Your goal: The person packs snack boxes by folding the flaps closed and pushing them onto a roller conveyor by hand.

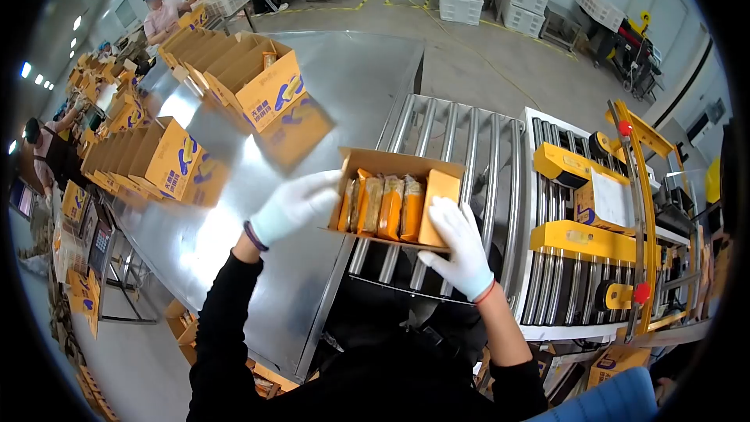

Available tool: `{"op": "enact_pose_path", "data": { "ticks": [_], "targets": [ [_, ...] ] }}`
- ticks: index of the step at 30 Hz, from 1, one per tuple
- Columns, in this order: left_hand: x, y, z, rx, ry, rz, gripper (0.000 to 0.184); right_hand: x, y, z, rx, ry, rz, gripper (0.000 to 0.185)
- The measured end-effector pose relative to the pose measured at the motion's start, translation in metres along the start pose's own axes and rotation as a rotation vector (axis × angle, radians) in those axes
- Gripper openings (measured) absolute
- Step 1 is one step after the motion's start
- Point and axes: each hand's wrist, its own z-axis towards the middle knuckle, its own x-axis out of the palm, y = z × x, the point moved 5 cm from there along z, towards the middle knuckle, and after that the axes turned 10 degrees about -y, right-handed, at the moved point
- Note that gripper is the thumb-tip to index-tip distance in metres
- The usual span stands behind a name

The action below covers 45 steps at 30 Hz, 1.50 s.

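An open cardboard box [375, 240] with a row of orange-wrapped packaged snacks [391, 207] inside sits on the metal rollers in front of me. My right hand [462, 248], in a white glove, grips the box's right end, with fingers over the folded end flap [440, 199] and the thumb by the front edge. At the left end is my gloved left hand [295, 205], its fingers stretched toward the box's corner. Whether those fingertips touch the cardboard is hard to tell.
Rows of open boxes [273, 94] stand on the steel table [367, 62] to the left. The roller conveyor [488, 180] leads right to a yellow-railed sealing machine [582, 242] with a box in it. Co-workers [162, 16] stand farther back.
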Motion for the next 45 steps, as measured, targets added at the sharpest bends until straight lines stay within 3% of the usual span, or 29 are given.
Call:
{"op": "enact_pose_path", "data": {
  "ticks": [2, 3, 4, 5, 6, 8, 9, 10, 12, 14, 16, 18, 20, 22, 25, 27, 29, 30, 32, 33, 35, 37, 39, 42, 44, 45],
  "targets": [
    [0.022, -0.009, 0.003, 0.126, -0.003, 0.278, 0.054, 0.008, -0.007, 0.009, -0.043, 0.084, 0.038, 0.059],
    [0.033, -0.005, 0.012, 0.196, -0.012, 0.353, 0.047, 0.010, -0.023, 0.011, 0.044, 0.105, 0.204, 0.055],
    [0.044, 0.004, 0.029, 0.521, 0.125, 0.467, 0.037, 0.011, -0.039, 0.014, 0.130, 0.118, 0.369, 0.051],
    [0.051, 0.019, 0.043, 0.338, 0.052, 0.482, 0.032, 0.006, -0.048, 0.021, 0.296, 0.043, 0.568, 0.047],
    [0.060, 0.029, 0.056, 0.158, -0.022, 0.491, 0.028, 0.013, -0.055, 0.020, 0.668, -0.080, 0.810, 0.048],
    [0.082, 0.041, 0.068, 0.166, -0.144, 0.524, 0.028, 0.000, -0.059, 0.043, 0.221, -0.051, 0.262, 0.054],
    [0.083, 0.039, 0.072, 0.170, -0.272, 0.559, 0.030, -0.007, -0.043, 0.057, -0.012, -0.031, -0.059, 0.066],
    [0.086, 0.040, 0.075, 0.179, -0.269, 0.558, 0.030, -0.011, -0.031, 0.070, -0.140, -0.027, -0.329, 0.078],
    [0.075, 0.032, 0.058, 0.305, -0.627, 0.535, 0.033, -0.025, -0.017, 0.083, -0.128, -0.142, -0.419, 0.085],
    [0.076, 0.054, 0.044, 0.205, -0.678, 0.518, 0.040, -0.009, -0.026, 0.079, -0.062, -0.124, -0.474, 0.092],
    [0.087, 0.097, 0.032, -0.185, -0.590, -0.553, 0.045, 0.005, -0.023, 0.051, -0.018, -0.055, -0.279, 0.090],
    [0.087, 0.107, 0.038, -0.251, -0.510, -0.521, 0.046, 0.003, -0.010, 0.020, 0.002, 0.005, -0.156, 0.086],
    [0.099, 0.104, 0.056, -0.318, -0.395, -0.266, 0.043, -0.003, -0.019, 0.003, 0.037, 0.048, -0.248, 0.087],
    [0.121, 0.069, 0.086, -0.258, -0.423, -0.300, 0.040, -0.024, -0.033, 0.007, 0.133, 0.112, -0.382, 0.094],
    [0.218, 0.027, 0.119, -0.050, -0.514, -0.172, 0.042, -0.042, -0.101, 0.010, 0.214, 0.000, -0.655, 0.105],
    [0.289, 0.005, 0.119, 0.043, -0.292, -0.094, 0.043, -0.053, -0.128, 0.019, 0.212, -0.008, -0.736, 0.105],
    [0.327, -0.003, 0.100, 0.010, 0.202, -0.238, 0.044, -0.055, -0.159, 0.017, 0.209, -0.032, -0.721, 0.098],
    [0.314, -0.019, 0.075, -0.260, 0.405, -0.628, 0.046, -0.050, -0.177, 0.012, 0.221, -0.035, -0.705, 0.092],
    [0.269, -0.009, 0.055, -0.065, 0.231, -0.370, 0.044, -0.065, -0.189, -0.002, 0.195, -0.134, -0.691, 0.079],
    [0.259, 0.021, 0.039, 0.119, -0.235, -0.278, 0.040, -0.074, -0.197, -0.011, 0.173, -0.177, -0.691, 0.072],
    [0.167, 0.039, -0.012, 0.107, -0.373, -0.145, 0.040, -0.083, -0.227, -0.023, 0.191, -0.201, -0.765, 0.062],
    [0.072, 0.080, -0.092, 0.022, -0.745, -0.197, 0.031, -0.089, -0.228, -0.030, 0.227, -0.167, -0.811, 0.059],
    [-0.026, 0.123, -0.208, -0.047, -1.157, -0.307, 0.025, -0.095, -0.222, -0.033, 0.273, -0.025, -1.104, 0.053],
    [-0.111, 0.169, -0.406, -0.533, -1.527, 0.584, 0.034, -0.091, -0.216, -0.057, 0.237, 0.090, -0.924, 0.048],
    [-0.102, 0.209, -0.511, -0.771, -1.533, 0.491, 0.047, -0.062, -0.223, -0.077, 0.310, -0.088, -0.212, 0.038],
    [-0.085, 0.213, -0.538, -0.897, -1.386, 0.625, 0.058, -0.048, -0.190, -0.077, 0.365, -0.030, -0.086, 0.037]
  ]
}}
